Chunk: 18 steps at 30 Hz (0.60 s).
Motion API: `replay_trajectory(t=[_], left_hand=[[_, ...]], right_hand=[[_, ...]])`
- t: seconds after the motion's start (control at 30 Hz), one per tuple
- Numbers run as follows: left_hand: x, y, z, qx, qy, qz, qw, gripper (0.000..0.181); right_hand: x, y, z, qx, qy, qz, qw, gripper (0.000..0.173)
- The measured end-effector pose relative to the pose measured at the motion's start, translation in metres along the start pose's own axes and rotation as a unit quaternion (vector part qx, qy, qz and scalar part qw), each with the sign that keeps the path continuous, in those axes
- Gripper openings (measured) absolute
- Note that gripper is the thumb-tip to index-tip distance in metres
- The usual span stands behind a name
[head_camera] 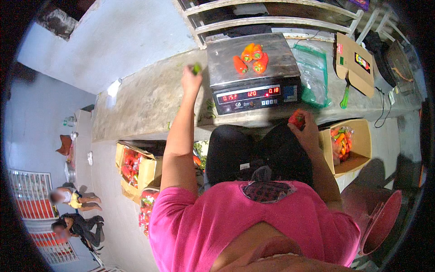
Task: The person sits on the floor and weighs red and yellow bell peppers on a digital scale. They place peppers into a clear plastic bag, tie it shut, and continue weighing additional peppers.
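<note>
My left hand [191, 81] reaches over the concrete counter, left of a digital scale [249, 97]. Its fingers close on a small green thing [196, 69], too blurred to name surely. Near the counter's front edge, above my right thigh, my right hand [307, 132] holds a red pepper [296, 117]. Several orange-red peppers [260, 64] lie grouped on the scale's metal plate [221, 57], their green stem ends showing. The scale's red display is lit.
Right of the scale lie green-edged clear plastic bags [311, 76], a flattened cardboard box [353, 64] and a green-handled knife [345, 97]. Cardboard boxes with bagged peppers flank my legs, left [153, 171] and right [360, 142]. Two people [90, 226] are at far left.
</note>
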<state>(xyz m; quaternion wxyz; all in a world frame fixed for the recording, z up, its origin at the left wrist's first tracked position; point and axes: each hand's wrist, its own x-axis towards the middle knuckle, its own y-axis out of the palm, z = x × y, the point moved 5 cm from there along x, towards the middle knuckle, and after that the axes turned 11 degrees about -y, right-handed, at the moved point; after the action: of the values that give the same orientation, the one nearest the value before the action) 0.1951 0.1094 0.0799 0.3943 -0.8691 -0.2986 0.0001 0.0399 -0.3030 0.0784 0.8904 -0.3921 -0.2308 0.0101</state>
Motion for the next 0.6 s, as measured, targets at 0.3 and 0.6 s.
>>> replay_trajectory(t=[0.3, 0.6], left_hand=[[-0.05, 0.048, -0.157, 0.006, 0.126, 0.08, 0.989, 0.045], [-0.067, 0.04, -0.131, -0.023, 0.135, 0.078, 0.988, 0.052]], right_hand=[[0.004, -0.015, 0.022, 0.033, -0.019, -0.024, 0.999, 0.037], [-0.019, -0.01, -0.011, 0.023, 0.017, -0.004, 1.0, 0.05]])
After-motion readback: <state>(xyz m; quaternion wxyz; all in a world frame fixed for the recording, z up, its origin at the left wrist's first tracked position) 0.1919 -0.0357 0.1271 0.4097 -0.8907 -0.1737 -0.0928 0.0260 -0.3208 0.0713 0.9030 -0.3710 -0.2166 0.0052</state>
